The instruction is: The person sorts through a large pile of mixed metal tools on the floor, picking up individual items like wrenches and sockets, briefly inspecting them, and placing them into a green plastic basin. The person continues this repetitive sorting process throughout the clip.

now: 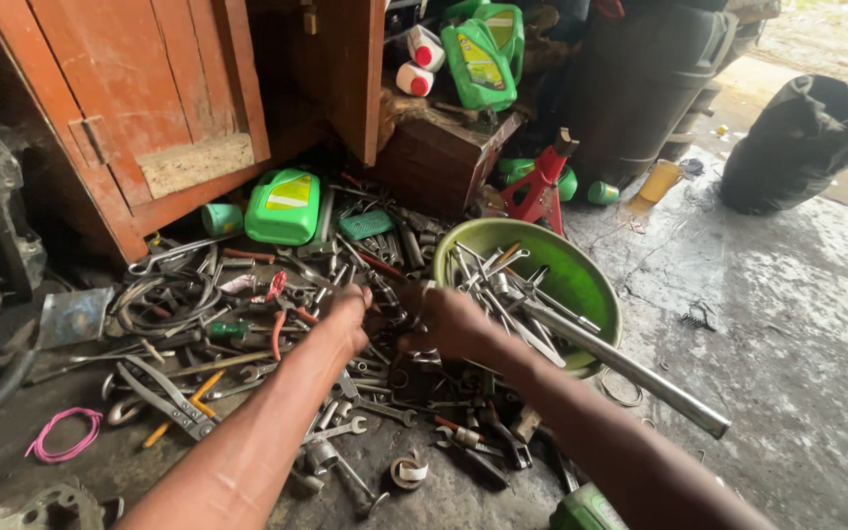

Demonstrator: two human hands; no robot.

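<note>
left hand + right hand – fingers buried in tool pile, grip unclear | steel pipe – points lower-right from green bowl

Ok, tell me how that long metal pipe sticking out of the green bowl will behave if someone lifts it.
The long metal pipe looks rigid, so it should not flex. It is probably heavy for its width. One end rests in the green bowl among wrenches and the other overhangs the floor, so lifting it may tip the bowl or scatter tools. Being round and smooth, it would likely roll on the concrete.
</note>
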